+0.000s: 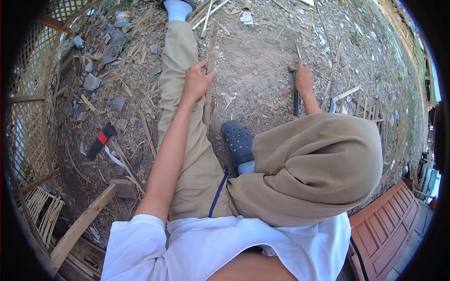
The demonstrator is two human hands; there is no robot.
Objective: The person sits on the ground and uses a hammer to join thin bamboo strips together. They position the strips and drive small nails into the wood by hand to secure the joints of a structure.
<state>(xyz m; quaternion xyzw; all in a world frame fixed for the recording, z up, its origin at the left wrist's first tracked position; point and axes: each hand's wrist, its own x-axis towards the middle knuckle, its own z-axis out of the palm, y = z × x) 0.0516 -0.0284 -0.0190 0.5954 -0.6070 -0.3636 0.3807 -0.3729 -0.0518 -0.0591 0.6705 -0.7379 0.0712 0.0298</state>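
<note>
My left hand [198,80] is closed round a long flat wooden strip [212,47] that runs along the inside of my outstretched left leg. The strip's lower end lies beside the leg on the dirt. Further right, my right hand [304,78] has its fingers closed on a thin pointed piece [298,49]; whether it is a blade or a sliver of wood I cannot tell. Right beside that hand is a hammer [296,99] with a black handle, its head close to my fingers. My bent right knee hides part of the right forearm.
Wood scraps [347,93] and litter cover the dirt. On the left lie a black and red object [101,141], a grey stone [92,82] and a timber beam [84,225] beside a lattice fence [33,117]. A reddish panelled door [386,227] lies at the lower right.
</note>
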